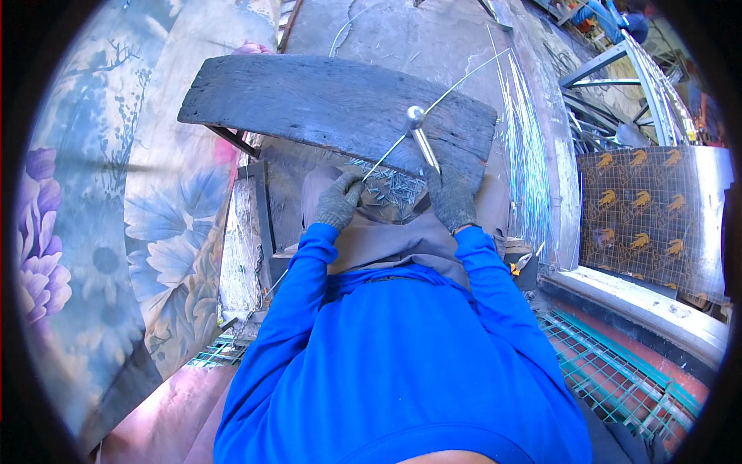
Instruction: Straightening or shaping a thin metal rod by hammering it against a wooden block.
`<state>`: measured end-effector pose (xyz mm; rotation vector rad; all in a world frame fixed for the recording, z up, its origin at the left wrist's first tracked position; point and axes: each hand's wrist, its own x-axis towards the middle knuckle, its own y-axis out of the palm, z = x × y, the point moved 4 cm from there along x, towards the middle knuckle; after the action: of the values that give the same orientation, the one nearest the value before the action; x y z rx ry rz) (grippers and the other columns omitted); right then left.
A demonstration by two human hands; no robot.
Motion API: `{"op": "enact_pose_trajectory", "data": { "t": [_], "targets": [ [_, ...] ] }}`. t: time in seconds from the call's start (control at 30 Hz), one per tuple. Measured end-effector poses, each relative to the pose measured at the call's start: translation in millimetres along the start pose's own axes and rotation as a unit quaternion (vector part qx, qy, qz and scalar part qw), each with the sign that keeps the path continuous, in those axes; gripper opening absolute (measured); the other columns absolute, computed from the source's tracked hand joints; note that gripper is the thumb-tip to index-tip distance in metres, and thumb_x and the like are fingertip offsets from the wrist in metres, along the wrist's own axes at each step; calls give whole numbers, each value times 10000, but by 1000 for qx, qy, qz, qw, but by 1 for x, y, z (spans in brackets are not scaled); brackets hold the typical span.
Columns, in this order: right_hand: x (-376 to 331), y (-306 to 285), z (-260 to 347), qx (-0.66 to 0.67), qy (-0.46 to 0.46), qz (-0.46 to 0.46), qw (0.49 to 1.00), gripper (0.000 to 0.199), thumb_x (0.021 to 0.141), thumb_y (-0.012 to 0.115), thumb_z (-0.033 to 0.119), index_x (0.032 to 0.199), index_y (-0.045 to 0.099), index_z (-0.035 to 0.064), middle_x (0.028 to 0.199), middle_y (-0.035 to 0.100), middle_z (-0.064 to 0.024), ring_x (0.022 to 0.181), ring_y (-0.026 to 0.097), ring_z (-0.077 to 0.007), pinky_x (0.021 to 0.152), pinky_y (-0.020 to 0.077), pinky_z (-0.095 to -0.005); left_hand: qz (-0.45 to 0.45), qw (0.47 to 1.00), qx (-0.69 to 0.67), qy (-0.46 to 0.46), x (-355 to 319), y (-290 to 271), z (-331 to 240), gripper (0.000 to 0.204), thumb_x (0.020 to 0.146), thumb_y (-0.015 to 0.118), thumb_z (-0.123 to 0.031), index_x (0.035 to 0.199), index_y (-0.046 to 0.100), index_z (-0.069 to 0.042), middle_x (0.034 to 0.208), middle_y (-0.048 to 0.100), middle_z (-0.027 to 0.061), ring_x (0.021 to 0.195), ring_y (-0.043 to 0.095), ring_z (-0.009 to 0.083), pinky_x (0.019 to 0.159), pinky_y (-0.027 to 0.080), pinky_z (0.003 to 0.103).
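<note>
Nearest, a blue shirt (402, 363) fills the lower middle, its long sleeves reaching forward on both sides, with grey trousers (371, 240) beyond it. To the right of the trousers lies a small tool with orange handles (522, 264), and lower right is a green wire mesh (610, 379).

Farther forward, both hands wear dark grey gloves. The left hand (340, 201) is closed around a thin metal rod (464, 79), which slants up and to the right over the desk. The right hand (452, 197) is closed at the lower end of a shiny metal tool (423, 141) with a round knob on top; the rod passes right by the knob. Between the hands, past the trousers, is a loose pile of short metal pieces (396, 189).

Just beyond stands the desk (309, 100), a dark, worn wooden plank set at a slant. Beside its right end, long thin rods (525, 155) lie in a bundle. Flowered cloth (116, 193) hangs along the left. Farther off, upper right, are a metal frame (630, 69) and a person in blue (610, 19).
</note>
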<state>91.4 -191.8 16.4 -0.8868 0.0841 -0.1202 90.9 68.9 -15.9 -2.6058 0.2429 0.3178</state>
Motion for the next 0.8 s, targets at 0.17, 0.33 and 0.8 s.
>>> {"op": "enact_pose_trajectory", "data": {
  "t": [0.17,0.33,0.8],
  "targets": [
    [-1,0,-6,25,1,1,1000,445,978,491,442,1017,605,13,885,630,-305,853,602,-510,763,455,-601,4,1000,-22,-1,-7,-5,10,273,960,589,-230,1147,638,-37,801,671,134,691,642,189,659,508,329],
    [9,2,-12,41,29,47,998,495,979,470,470,1095,603,8,944,639,-320,912,612,-502,787,466,-581,51,994,-47,-89,-15,-7,17,290,968,575,-246,1166,641,-45,746,666,97,644,622,147,592,498,311],
    [-23,2,3,19,43,3,999,446,974,495,468,1068,606,46,875,640,-300,837,606,-520,732,473,-579,48,987,-87,-125,-37,-30,19,263,972,577,-232,1152,648,-53,713,623,58,579,574,127,525,478,283]
  ]
}}
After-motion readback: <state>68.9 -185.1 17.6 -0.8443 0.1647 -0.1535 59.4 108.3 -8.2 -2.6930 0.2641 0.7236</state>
